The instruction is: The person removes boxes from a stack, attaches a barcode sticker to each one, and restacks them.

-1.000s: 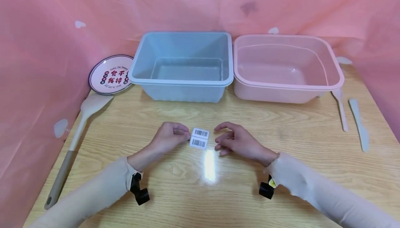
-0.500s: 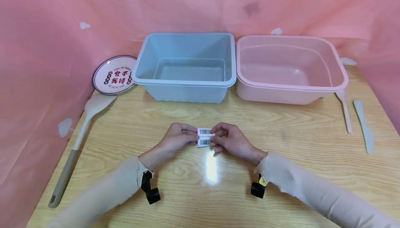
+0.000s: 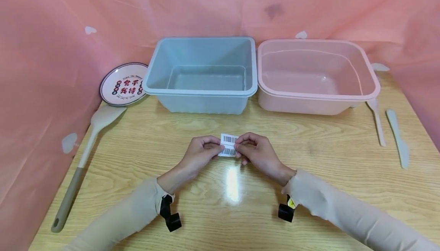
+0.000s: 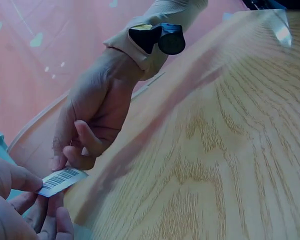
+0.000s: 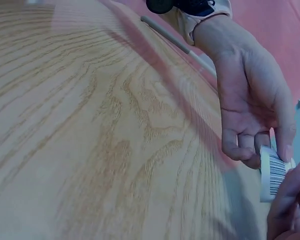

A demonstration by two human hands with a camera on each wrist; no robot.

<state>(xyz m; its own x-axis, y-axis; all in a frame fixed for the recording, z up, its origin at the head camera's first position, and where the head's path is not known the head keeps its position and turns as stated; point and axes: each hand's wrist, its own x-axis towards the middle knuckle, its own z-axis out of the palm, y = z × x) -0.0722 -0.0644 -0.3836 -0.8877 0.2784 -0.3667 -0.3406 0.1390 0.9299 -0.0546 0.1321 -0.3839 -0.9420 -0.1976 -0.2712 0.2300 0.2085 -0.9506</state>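
Note:
Both hands hold a small white label with two printed barcodes (image 3: 229, 139), seen in the head view near the middle of the table. My left hand (image 3: 196, 155) pinches its left side between thumb and fingers. On the opposite side, my right hand (image 3: 261, 154) pinches the right edge. The left wrist view shows the barcode label (image 4: 62, 181) held off the wood. In the right wrist view the label (image 5: 273, 172) is seen edge-on to the fingers, its lower part hidden behind them.
A blue basin (image 3: 203, 100) and a pink basin (image 3: 309, 106) stand side by side at the back. Left of them lie a printed plate (image 3: 120, 94) and a long-handled turner (image 3: 90, 144). A pale utensil handle (image 3: 378, 127) and a pale green plastic knife (image 3: 398, 140) lie at right.
A second ago the label lay beside the left fingertips, with the right hand apart from it. The right hand has come in and pinched it, and the label has moved slightly right and away.

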